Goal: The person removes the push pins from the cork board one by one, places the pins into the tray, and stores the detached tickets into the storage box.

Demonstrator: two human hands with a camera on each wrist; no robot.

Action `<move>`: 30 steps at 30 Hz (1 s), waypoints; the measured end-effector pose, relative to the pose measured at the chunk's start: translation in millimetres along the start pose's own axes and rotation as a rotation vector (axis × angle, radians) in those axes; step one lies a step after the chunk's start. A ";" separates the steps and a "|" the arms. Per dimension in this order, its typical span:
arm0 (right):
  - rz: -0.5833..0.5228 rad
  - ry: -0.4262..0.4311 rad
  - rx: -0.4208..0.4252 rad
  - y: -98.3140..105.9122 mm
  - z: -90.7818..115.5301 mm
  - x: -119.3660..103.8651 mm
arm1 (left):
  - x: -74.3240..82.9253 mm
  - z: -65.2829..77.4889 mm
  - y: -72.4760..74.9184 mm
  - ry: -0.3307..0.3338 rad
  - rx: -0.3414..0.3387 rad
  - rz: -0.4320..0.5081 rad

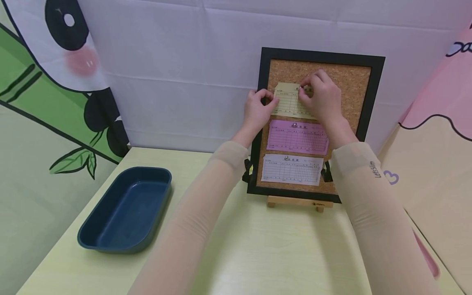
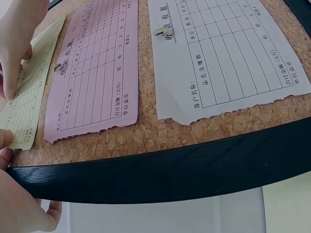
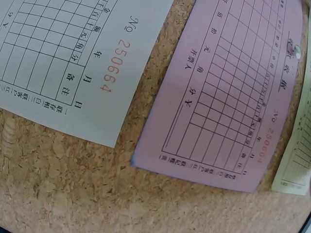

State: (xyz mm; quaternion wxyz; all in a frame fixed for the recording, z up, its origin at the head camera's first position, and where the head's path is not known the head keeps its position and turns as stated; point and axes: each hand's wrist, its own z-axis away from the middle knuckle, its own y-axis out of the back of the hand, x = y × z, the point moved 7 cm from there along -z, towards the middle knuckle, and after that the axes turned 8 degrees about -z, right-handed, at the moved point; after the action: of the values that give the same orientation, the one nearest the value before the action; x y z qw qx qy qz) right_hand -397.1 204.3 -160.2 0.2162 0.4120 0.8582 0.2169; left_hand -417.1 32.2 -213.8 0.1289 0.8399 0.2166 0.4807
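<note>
A yellow receipt slip [image 1: 285,100] lies against the upper part of the cork board [image 1: 354,90]. My left hand [image 1: 257,110] is at its left edge, thumb and index finger pinching the paper beside the black frame [image 1: 377,88]. At the slip's top, my right hand [image 1: 324,96] pinches a small push pin, mostly hidden by the fingertips. Below it hang a pink receipt slip [image 1: 296,138] and a white receipt slip [image 1: 291,172], each with a pin [image 2: 159,32] at its top middle. The left wrist view shows the torn left edges of the slips.
The framed board leans on a small wooden stand [image 1: 298,201] on the pale table [image 1: 280,246]. A dark blue tray [image 1: 164,180] sits at the left of the table. Behind the board hangs a white cloth [image 1: 184,82] with cartoon prints at its sides.
</note>
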 end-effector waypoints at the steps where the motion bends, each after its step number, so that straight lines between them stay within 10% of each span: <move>1: 0.000 -0.008 0.001 0.2 -0.3 0.2 | -0.2 -0.5 -0.1 -0.002 0.000 0.002; 30: 0.057 -0.085 -0.052 -1.9 -4.4 -5.5 | -2.6 -2.2 -2.1 0.007 -0.009 0.002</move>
State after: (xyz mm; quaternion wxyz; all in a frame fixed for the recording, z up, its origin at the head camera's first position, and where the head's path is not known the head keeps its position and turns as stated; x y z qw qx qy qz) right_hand -397.5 197.9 -156.6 0.2570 0.4391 0.8303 0.2275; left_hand -420.7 32.8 -215.5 0.1313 0.8378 0.2139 0.4849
